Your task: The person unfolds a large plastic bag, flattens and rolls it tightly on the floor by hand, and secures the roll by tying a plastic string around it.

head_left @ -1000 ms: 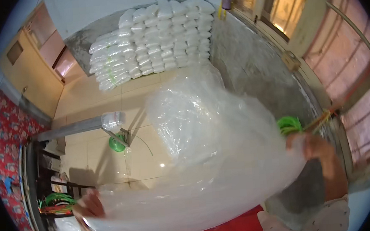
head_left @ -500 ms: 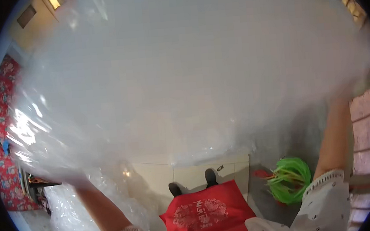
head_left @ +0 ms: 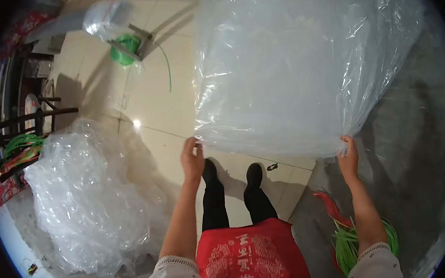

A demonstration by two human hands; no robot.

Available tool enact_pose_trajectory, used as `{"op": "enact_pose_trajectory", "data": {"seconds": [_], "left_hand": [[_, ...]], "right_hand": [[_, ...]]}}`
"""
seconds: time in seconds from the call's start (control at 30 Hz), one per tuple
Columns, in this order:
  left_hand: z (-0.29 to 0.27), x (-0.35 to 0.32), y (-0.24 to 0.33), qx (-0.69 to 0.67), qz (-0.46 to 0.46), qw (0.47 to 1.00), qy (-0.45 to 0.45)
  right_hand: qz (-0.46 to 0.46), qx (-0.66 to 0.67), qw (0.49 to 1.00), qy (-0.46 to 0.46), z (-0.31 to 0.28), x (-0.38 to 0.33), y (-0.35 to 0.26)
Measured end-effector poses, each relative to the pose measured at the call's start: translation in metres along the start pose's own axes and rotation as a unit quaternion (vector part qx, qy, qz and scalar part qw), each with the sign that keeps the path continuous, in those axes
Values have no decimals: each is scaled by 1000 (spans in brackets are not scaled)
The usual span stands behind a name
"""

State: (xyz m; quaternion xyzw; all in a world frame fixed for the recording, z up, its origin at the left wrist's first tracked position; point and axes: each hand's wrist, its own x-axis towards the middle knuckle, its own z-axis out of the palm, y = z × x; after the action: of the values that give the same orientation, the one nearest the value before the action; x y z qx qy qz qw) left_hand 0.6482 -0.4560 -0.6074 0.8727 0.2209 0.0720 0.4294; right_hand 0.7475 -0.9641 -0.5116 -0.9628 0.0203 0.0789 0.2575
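Note:
A large clear plastic sheet (head_left: pixel 274 67) spreads out in front of me, its near edge stretched between my two hands. My left hand (head_left: pixel 192 159) pinches the sheet's near left corner, just above my left shoe. At the near right, my right hand (head_left: pixel 347 155) is closed on the gathered edge of the same sheet. The sheet's far part runs out of view at the top, and its right side hangs in shiny folds. Whether it is a single layer or a bag, I cannot tell.
A heap of crumpled clear plastic (head_left: pixel 86 202) lies at the left, beside a dark chair (head_left: pixel 38 119) holding green and red strips. Further off stands a stand with a plastic roll (head_left: pixel 108 17) and a green spool (head_left: pixel 125 49). Green strips (head_left: pixel 346 247) lie by my right forearm.
The plastic sheet was raised and blurred across most of the view; now it has come down and lies spread ahead. Both hands have moved lower and closer together, still holding its edge.

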Motion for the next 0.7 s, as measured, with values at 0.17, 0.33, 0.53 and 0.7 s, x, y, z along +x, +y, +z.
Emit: {"op": "enact_pose_trajectory", "data": {"seconds": [0.17, 0.33, 0.53, 0.7], "left_hand": [[97, -39, -130, -79, -138, 977, -142], [126, -58, -150, -58, -109, 968, -221], [87, -60, -128, -62, -89, 966, -233], [87, -71, -121, -80, -52, 982, -161]], "right_hand": [[-35, -137, 982, -125, 119, 19, 72], [-20, -357, 907, -222, 155, 31, 71], [-229, -201, 914, -268, 244, 56, -112], [-518, -63, 810, -268, 366, 65, -254]]}}
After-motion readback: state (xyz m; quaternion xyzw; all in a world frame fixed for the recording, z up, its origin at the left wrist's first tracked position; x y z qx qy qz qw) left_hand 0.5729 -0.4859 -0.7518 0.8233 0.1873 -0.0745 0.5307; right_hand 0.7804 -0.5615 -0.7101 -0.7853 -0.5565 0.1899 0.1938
